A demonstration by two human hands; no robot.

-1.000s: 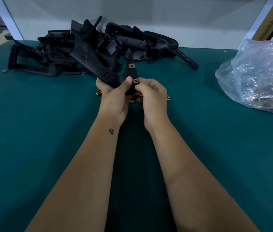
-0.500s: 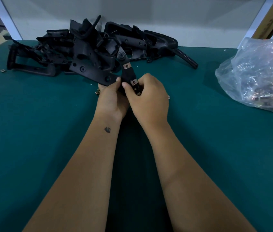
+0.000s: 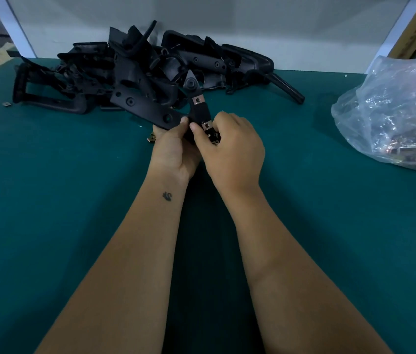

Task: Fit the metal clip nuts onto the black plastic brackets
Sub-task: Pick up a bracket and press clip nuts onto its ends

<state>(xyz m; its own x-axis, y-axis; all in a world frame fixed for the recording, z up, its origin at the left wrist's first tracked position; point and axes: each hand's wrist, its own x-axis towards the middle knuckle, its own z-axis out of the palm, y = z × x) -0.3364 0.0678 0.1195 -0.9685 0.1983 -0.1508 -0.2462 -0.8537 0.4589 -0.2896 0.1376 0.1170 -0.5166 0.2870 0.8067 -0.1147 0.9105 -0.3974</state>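
1. The black plastic bracket [image 3: 150,108] is held above the tabletop [image 3: 61,200], in front of the person, with its pointed arm rising away from the hands.
2. Two metal clip nuts [image 3: 197,100] sit on that arm: one near the tip, one at the right thumb.
3. The left hand [image 3: 173,152] grips the bracket from below, fingers curled round it.
4. The right hand [image 3: 235,152] pinches the lower clip nut against the arm.
5. The tabletop is covered in flat teal matting. Loose clip nuts [image 3: 150,137] lie just beside the left hand.
6. A pile of brackets [image 3: 150,62], matte black and angular, lies at the far edge against a pale wall [image 3: 227,19].
7. A crinkled clear plastic bag [image 3: 393,116] of small metal parts rests at the right edge.
8. Open matting extends left and right of both forearms.
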